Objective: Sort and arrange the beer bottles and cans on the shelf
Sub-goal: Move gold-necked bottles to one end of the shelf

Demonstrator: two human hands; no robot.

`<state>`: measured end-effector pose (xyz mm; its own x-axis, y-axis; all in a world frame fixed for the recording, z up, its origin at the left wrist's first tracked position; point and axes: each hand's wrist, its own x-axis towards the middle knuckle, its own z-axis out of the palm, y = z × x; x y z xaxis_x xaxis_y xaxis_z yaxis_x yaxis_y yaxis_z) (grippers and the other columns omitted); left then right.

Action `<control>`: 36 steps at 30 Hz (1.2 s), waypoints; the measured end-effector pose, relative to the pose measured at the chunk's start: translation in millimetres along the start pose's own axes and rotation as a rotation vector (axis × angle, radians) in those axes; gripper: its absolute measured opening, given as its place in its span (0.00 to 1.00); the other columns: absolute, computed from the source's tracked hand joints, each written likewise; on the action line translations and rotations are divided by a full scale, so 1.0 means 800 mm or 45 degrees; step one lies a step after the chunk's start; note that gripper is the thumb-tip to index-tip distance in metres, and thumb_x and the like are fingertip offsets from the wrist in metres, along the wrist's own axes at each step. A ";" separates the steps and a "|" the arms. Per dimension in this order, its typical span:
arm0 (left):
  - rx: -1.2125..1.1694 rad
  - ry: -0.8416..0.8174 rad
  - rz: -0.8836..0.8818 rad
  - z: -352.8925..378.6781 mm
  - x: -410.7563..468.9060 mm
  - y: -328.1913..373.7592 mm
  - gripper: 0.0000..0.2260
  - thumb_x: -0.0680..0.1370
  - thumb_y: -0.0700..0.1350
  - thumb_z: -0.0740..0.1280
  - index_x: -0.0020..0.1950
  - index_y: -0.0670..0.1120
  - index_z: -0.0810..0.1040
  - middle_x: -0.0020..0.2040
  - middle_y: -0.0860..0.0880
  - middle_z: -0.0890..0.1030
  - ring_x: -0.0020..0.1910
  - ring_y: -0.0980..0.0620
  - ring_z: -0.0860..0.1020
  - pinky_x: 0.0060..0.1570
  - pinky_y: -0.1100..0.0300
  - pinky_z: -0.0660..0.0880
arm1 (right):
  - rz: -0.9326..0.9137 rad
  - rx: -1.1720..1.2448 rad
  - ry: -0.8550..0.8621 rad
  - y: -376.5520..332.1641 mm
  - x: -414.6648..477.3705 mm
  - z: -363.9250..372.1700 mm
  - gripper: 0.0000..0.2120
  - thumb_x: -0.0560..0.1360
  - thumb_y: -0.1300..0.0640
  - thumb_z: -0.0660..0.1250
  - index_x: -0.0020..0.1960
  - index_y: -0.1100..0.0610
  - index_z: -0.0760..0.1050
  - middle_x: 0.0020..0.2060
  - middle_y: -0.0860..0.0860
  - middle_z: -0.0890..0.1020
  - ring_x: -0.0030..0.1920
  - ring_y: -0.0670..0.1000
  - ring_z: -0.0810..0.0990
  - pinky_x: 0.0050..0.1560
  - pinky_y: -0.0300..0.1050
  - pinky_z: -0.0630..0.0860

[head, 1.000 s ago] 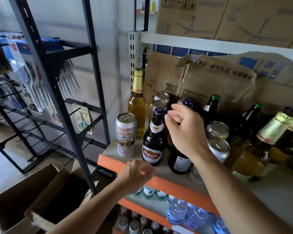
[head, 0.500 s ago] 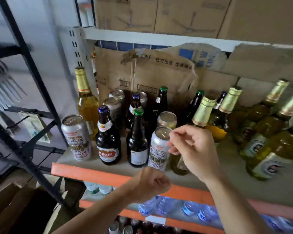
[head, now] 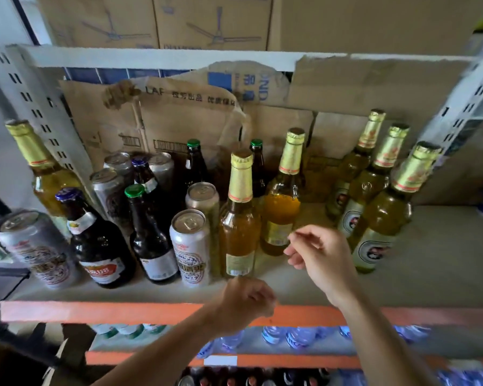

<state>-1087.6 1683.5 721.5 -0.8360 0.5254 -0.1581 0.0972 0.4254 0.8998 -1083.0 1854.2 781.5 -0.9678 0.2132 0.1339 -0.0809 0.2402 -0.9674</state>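
The shelf (head: 262, 289) with an orange front rail holds mixed beer. At front left stand a silver can (head: 37, 249), a dark bottle with a red label (head: 98, 240), a green-capped dark bottle (head: 151, 240) and a second silver can (head: 191, 247). Two gold-foil amber bottles (head: 239, 218) (head: 283, 199) stand mid-shelf, three more (head: 385, 207) at right, one (head: 43, 174) at far left. My right hand (head: 318, 257) hovers just right of the mid bottles, fingers loosely apart, holding nothing. My left hand (head: 244, 300) is a closed fist at the rail, below the front amber bottle.
More cans (head: 110, 190) and green-capped dark bottles (head: 194, 165) crowd the back left. Torn cardboard (head: 162, 118) lines the back wall; boxes (head: 207, 20) sit on the shelf above. Water bottles (head: 290, 335) fill the lower shelf. Bare shelf surface lies at front right.
The view has swung right, bringing the gold-foil bottles to the middle. My right hand has moved right from the silver can to beside the amber bottles. My left fist stays at the rail.
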 end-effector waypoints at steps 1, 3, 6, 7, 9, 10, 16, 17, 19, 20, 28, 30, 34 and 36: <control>-0.007 0.001 0.009 0.001 0.002 -0.001 0.08 0.75 0.34 0.66 0.42 0.45 0.81 0.33 0.54 0.81 0.32 0.62 0.79 0.36 0.69 0.74 | 0.018 0.007 -0.002 0.002 0.001 -0.002 0.09 0.77 0.66 0.65 0.38 0.62 0.79 0.30 0.58 0.83 0.28 0.50 0.80 0.28 0.39 0.75; -0.027 0.006 -0.019 0.017 0.018 0.004 0.08 0.76 0.37 0.67 0.40 0.48 0.81 0.33 0.54 0.82 0.33 0.59 0.80 0.36 0.67 0.75 | 0.060 0.015 0.007 0.012 0.006 -0.024 0.08 0.78 0.66 0.65 0.40 0.63 0.79 0.31 0.58 0.83 0.29 0.51 0.80 0.29 0.40 0.76; -0.017 0.070 -0.049 0.028 0.030 0.005 0.05 0.72 0.43 0.68 0.39 0.51 0.82 0.30 0.56 0.82 0.31 0.62 0.79 0.35 0.68 0.74 | 0.086 -0.030 0.015 0.023 0.015 -0.041 0.08 0.78 0.64 0.66 0.41 0.60 0.80 0.31 0.56 0.84 0.31 0.55 0.82 0.32 0.48 0.78; 0.002 0.101 -0.054 0.033 0.034 0.006 0.05 0.71 0.43 0.68 0.40 0.50 0.83 0.30 0.57 0.81 0.30 0.65 0.77 0.34 0.69 0.73 | 0.087 -0.039 0.013 0.026 0.019 -0.047 0.08 0.78 0.63 0.66 0.41 0.60 0.80 0.32 0.55 0.84 0.31 0.55 0.82 0.32 0.48 0.78; 0.048 0.177 -0.069 0.039 0.041 0.008 0.05 0.73 0.42 0.68 0.44 0.47 0.84 0.30 0.59 0.80 0.29 0.68 0.75 0.34 0.71 0.72 | 0.095 -0.038 0.008 0.030 0.027 -0.056 0.08 0.78 0.63 0.65 0.41 0.60 0.80 0.32 0.55 0.84 0.31 0.54 0.82 0.31 0.46 0.78; 0.059 0.216 -0.075 0.041 0.044 0.007 0.05 0.74 0.42 0.68 0.45 0.47 0.84 0.32 0.59 0.80 0.31 0.68 0.76 0.35 0.71 0.73 | 0.096 -0.032 0.003 0.031 0.032 -0.059 0.08 0.78 0.64 0.65 0.41 0.60 0.80 0.32 0.55 0.84 0.31 0.53 0.82 0.31 0.44 0.77; 0.013 0.319 -0.113 0.054 0.064 0.008 0.08 0.72 0.48 0.68 0.49 0.51 0.83 0.38 0.58 0.82 0.35 0.69 0.77 0.39 0.72 0.73 | 0.062 -0.023 0.006 0.031 0.058 -0.071 0.08 0.78 0.64 0.65 0.42 0.58 0.79 0.32 0.53 0.84 0.32 0.50 0.82 0.33 0.47 0.79; 0.012 0.327 -0.105 0.056 0.067 0.007 0.07 0.73 0.47 0.69 0.50 0.51 0.83 0.38 0.58 0.81 0.35 0.70 0.77 0.38 0.73 0.72 | 0.059 -0.021 0.001 0.030 0.061 -0.073 0.08 0.78 0.64 0.65 0.42 0.57 0.79 0.33 0.53 0.84 0.32 0.50 0.82 0.33 0.47 0.79; 0.020 0.357 -0.083 0.059 0.071 0.004 0.06 0.75 0.46 0.69 0.50 0.52 0.82 0.40 0.57 0.82 0.35 0.69 0.77 0.39 0.73 0.72 | 0.050 -0.014 -0.006 0.027 0.068 -0.074 0.08 0.78 0.63 0.65 0.42 0.56 0.79 0.34 0.52 0.84 0.34 0.50 0.83 0.35 0.47 0.80; 0.020 0.388 -0.077 0.061 0.072 0.001 0.05 0.75 0.48 0.69 0.49 0.54 0.82 0.40 0.56 0.82 0.36 0.68 0.77 0.40 0.71 0.73 | 0.055 -0.013 -0.012 0.028 0.069 -0.075 0.08 0.78 0.63 0.65 0.42 0.55 0.79 0.35 0.52 0.84 0.35 0.50 0.83 0.36 0.48 0.80; 0.148 0.532 -0.041 0.067 0.080 0.002 0.03 0.76 0.46 0.68 0.46 0.54 0.79 0.36 0.60 0.79 0.36 0.72 0.76 0.37 0.77 0.69 | 0.099 -0.157 -0.073 0.048 0.079 -0.079 0.06 0.77 0.61 0.66 0.44 0.53 0.79 0.41 0.53 0.84 0.43 0.52 0.84 0.46 0.57 0.81; 0.177 0.581 -0.054 0.066 0.083 0.005 0.04 0.76 0.44 0.68 0.45 0.54 0.79 0.36 0.60 0.79 0.35 0.73 0.75 0.35 0.78 0.68 | 0.100 -0.185 -0.067 0.053 0.085 -0.079 0.04 0.76 0.58 0.67 0.49 0.52 0.78 0.45 0.49 0.83 0.46 0.50 0.83 0.50 0.57 0.81; 0.156 0.603 -0.087 0.075 0.084 0.008 0.04 0.75 0.49 0.68 0.41 0.58 0.77 0.35 0.59 0.79 0.35 0.71 0.75 0.36 0.76 0.69 | 0.058 -0.142 0.001 0.048 0.101 -0.072 0.08 0.77 0.56 0.67 0.56 0.52 0.77 0.48 0.46 0.81 0.49 0.45 0.81 0.53 0.54 0.81; 0.142 0.612 -0.110 0.081 0.083 0.008 0.03 0.71 0.53 0.65 0.41 0.58 0.77 0.35 0.58 0.79 0.36 0.70 0.76 0.39 0.75 0.70 | 0.005 -0.099 0.028 0.037 0.112 -0.066 0.10 0.77 0.56 0.67 0.58 0.55 0.77 0.48 0.46 0.81 0.50 0.45 0.81 0.53 0.54 0.81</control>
<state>-1107.3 1768.8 690.6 -0.9953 0.0971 -0.0015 0.0517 0.5421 0.8387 -1159.3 1930.5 776.3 -0.9625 0.2351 0.1354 -0.0573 0.3115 -0.9485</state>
